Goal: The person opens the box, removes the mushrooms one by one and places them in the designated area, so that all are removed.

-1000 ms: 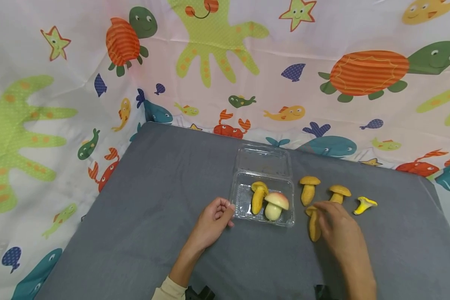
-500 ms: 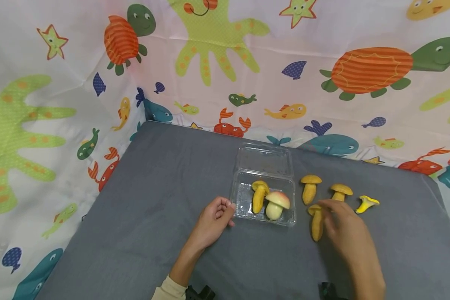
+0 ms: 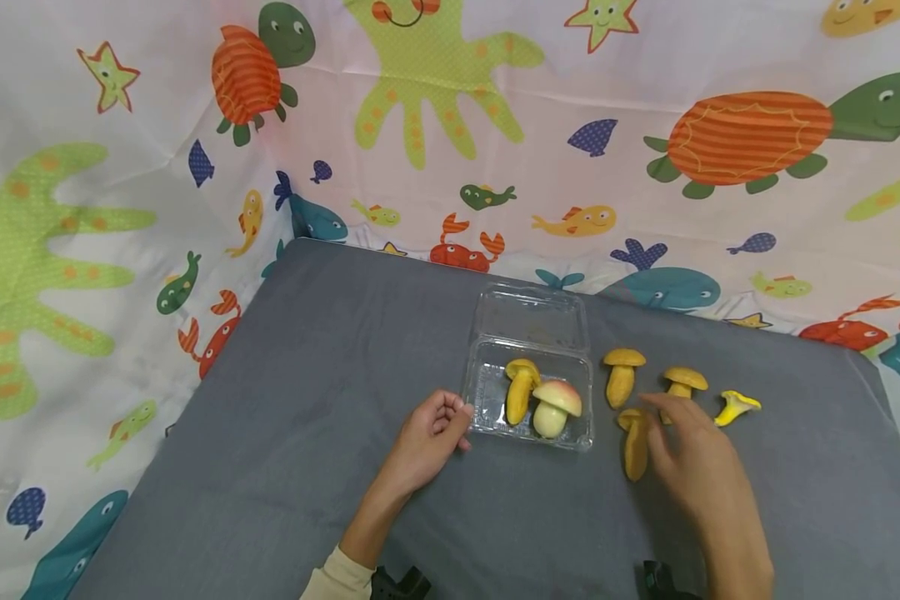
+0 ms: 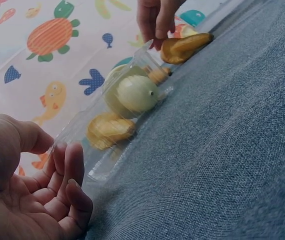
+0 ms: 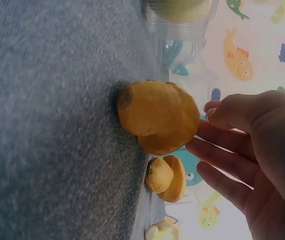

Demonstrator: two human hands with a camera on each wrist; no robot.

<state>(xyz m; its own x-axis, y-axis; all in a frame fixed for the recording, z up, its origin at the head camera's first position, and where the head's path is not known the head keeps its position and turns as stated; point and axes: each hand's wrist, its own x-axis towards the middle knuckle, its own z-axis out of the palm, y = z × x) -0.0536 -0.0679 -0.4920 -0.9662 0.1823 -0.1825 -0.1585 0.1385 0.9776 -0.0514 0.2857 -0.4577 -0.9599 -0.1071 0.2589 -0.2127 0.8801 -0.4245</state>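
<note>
My left hand (image 3: 427, 437) pinches the near left edge of a clear plastic clamshell box (image 3: 487, 390) between thumb and fingers, as the left wrist view confirms. The lid (image 3: 531, 321) is folded back. Inside lie a slim yellow-brown toy mushroom (image 3: 520, 396) and a pale toy mushroom (image 3: 552, 414) with a reddish cap. My right hand (image 3: 705, 467) hovers beside another yellow-brown mushroom (image 3: 634, 450) on the cloth. In the right wrist view its loosely bent fingers (image 5: 227, 155) are by that mushroom's cap (image 5: 175, 135), not curled round it; I cannot tell whether they touch.
Right of the box lie another brown mushroom (image 3: 621, 382), one partly behind my right hand (image 3: 685, 381), and a small bright yellow chanterelle-like mushroom (image 3: 737, 407). A grey cloth (image 3: 285, 417) covers the table. A sea-animal printed curtain (image 3: 435, 192) stands along the back and left.
My right hand has drawn slightly to the right, so more of the nearest mushroom shows. The left hand keeps its place at the box edge. The head view has shifted a little.
</note>
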